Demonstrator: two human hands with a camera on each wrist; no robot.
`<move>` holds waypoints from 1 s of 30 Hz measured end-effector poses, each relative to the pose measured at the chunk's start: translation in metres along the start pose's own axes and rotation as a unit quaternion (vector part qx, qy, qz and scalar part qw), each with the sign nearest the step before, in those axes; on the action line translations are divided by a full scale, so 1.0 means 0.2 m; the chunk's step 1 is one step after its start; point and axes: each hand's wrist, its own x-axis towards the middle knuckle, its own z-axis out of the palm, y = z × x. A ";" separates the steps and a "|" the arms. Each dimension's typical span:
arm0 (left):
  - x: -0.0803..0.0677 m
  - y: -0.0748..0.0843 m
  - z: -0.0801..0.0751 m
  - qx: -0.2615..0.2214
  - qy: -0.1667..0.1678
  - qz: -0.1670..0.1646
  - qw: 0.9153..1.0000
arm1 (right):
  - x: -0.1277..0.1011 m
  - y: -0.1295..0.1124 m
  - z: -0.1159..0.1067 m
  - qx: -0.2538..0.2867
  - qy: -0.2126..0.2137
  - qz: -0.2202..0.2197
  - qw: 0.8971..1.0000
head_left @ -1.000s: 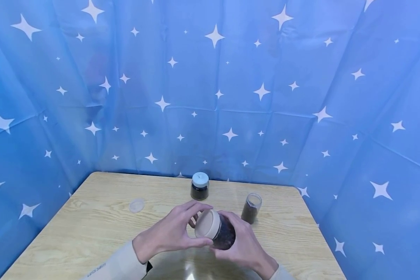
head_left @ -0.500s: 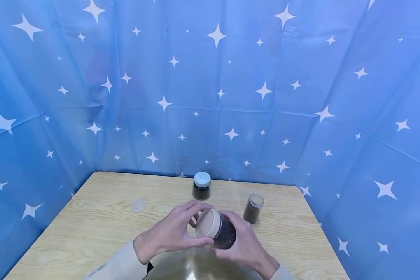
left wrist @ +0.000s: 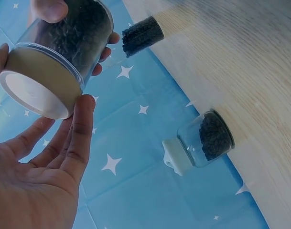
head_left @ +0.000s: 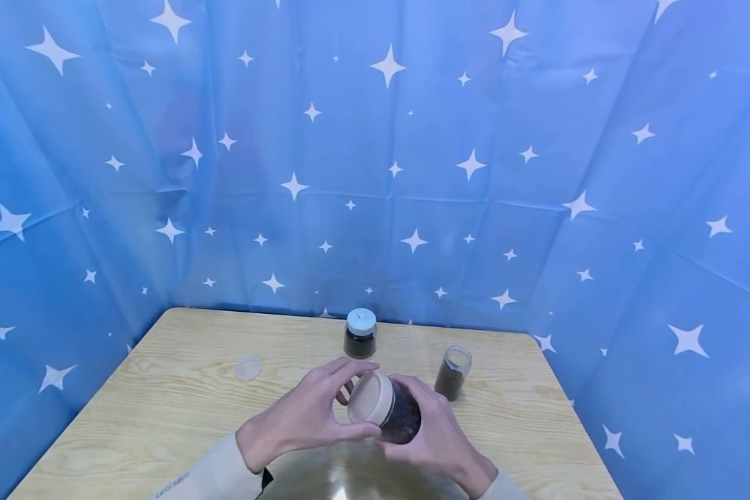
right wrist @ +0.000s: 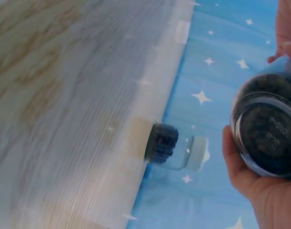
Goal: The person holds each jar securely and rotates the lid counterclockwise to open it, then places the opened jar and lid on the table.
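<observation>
Now both hands hold a tilted jar [head_left: 395,414] of dark grains above the tabletop [head_left: 162,410].

Its beige lid [head_left: 369,398] faces the left hand [head_left: 300,419], whose thumb and fingertips curl around the lid's rim; the right hand [head_left: 434,434] wraps around the clear body from behind. Behind them, a white-capped jar [head_left: 360,333] stands near the tabletop's far edge, and an uncapped narrow jar [head_left: 453,372] stands to the right. A small clear lid [head_left: 248,367] lies well apart on the left, before the blue starred backdrop [head_left: 412,139].

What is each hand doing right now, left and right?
Left hand: fingers curled round the beige lid, gripping it.
Right hand: holding the jar of dark contents.
</observation>
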 end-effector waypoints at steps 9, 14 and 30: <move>0.01 0.02 0.00 0.047 -0.013 0.010 0.999 | -0.02 0.01 -0.04 0.012 -0.003 0.002 1.000; 0.03 0.02 0.00 0.048 -0.023 0.042 0.998 | -0.03 0.02 -0.07 0.015 -0.005 0.004 1.000; 0.03 0.02 -0.02 0.045 -0.060 0.099 0.992 | -0.04 0.02 -0.09 0.038 -0.007 0.005 0.999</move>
